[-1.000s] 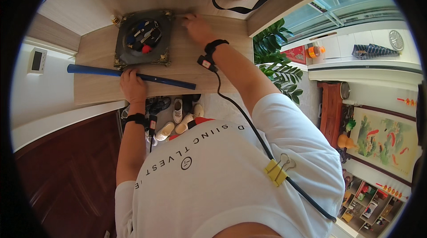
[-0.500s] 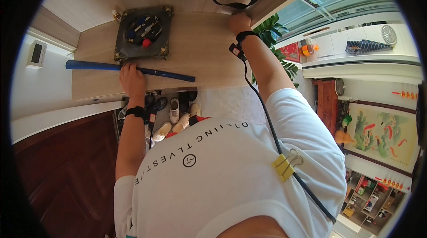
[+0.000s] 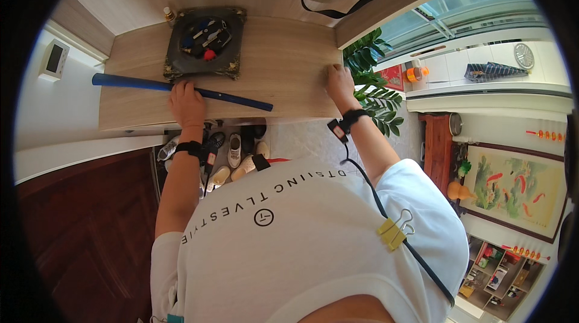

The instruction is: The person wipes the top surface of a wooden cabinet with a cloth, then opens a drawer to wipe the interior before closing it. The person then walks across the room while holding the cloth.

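Note:
My left hand (image 3: 187,103) lies over a long blue bar (image 3: 238,100), fingers closed across its middle. The bar is wider at its left end and lies slantwise along the front of a wooden shelf top (image 3: 289,57). At the right edge of that top is my right hand (image 3: 341,85), fingers curled in and pressed together. What it holds, if anything, is hidden. Behind the bar sits a dark square tray (image 3: 171,51) with gilded corners. Keys (image 3: 212,36) and a small red ball (image 3: 209,54) lie in its round hollow.
A small bottle (image 3: 169,15) stands beside the tray. Several shoes (image 3: 234,149) are below the shelf's front edge. A leafy green plant (image 3: 377,97) grows by the right edge. A black strap (image 3: 368,2) hangs at the back, and a dark red door (image 3: 90,238) is at lower left.
My right hand has come from the back right corner forward along the shelf's right edge, its elbow bending. My left hand stays on the blue bar. The whole view has shifted slightly.

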`<state>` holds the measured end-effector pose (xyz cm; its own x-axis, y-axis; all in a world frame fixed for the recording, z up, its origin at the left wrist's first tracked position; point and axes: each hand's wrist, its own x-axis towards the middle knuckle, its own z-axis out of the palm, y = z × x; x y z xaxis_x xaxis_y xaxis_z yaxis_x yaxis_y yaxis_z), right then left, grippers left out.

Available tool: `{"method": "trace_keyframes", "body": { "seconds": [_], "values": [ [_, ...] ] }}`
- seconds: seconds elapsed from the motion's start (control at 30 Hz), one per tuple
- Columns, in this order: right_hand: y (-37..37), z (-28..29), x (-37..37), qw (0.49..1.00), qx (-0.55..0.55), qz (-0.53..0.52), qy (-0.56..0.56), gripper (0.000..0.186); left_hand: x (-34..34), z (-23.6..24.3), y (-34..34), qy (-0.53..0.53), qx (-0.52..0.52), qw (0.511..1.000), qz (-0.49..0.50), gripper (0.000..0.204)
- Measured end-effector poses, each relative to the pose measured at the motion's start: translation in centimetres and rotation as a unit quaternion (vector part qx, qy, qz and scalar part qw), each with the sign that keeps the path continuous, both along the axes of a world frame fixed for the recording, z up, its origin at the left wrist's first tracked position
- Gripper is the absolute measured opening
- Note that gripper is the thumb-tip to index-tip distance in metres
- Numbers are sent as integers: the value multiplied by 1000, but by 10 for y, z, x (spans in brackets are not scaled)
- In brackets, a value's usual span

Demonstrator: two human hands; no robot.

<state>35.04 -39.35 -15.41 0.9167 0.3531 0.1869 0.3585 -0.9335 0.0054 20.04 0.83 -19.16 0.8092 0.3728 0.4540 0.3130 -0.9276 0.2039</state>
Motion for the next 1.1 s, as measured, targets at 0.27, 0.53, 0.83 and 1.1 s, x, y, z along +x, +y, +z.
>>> {"method": "trace_keyframes", "body": {
  "seconds": [0.27, 0.53, 0.83, 1.1],
  "values": [
    [154, 1, 73, 994, 1, 38, 106, 23, 0, 0, 0, -4, -22, 1000, -8, 21],
    [80, -14, 29, 932, 58, 353, 68, 40, 0, 3, -1, 15, -27, 999, -6, 23],
    [170, -10, 77, 949, 103, 297, 25, 42, -1, 5, -3, 10, -32, 999, -3, 23],
    [105, 3, -14, 876, 63, 448, 164, 45, 0, 5, -1, -1, -35, 999, -17, 25]
  ]
}}
